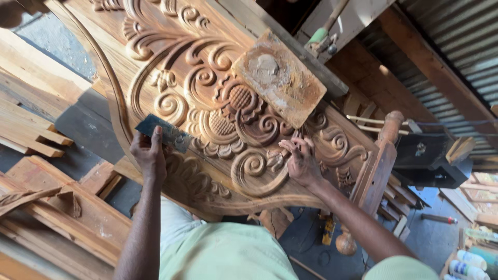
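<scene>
A large carved wooden panel (171, 57) with scrolls and flower shapes fills the middle of the view. My left hand (149, 155) grips a flat grey metal scraper blade (162, 131) against the carving's left side. My right hand (299, 159) rests with spread fingers on a carved scroll at the panel's lower right, holding nothing. A rectangular wooden board (280, 78) smeared with pale filler paste lies on the carving just above my right hand.
Loose planks (31, 124) are stacked at the left. A turned wooden post (381, 155) stands right of the panel, with a dark box (430, 158) beyond it. White bottles (469, 262) sit at the bottom right. Corrugated metal sheeting (461, 46) lines the upper right.
</scene>
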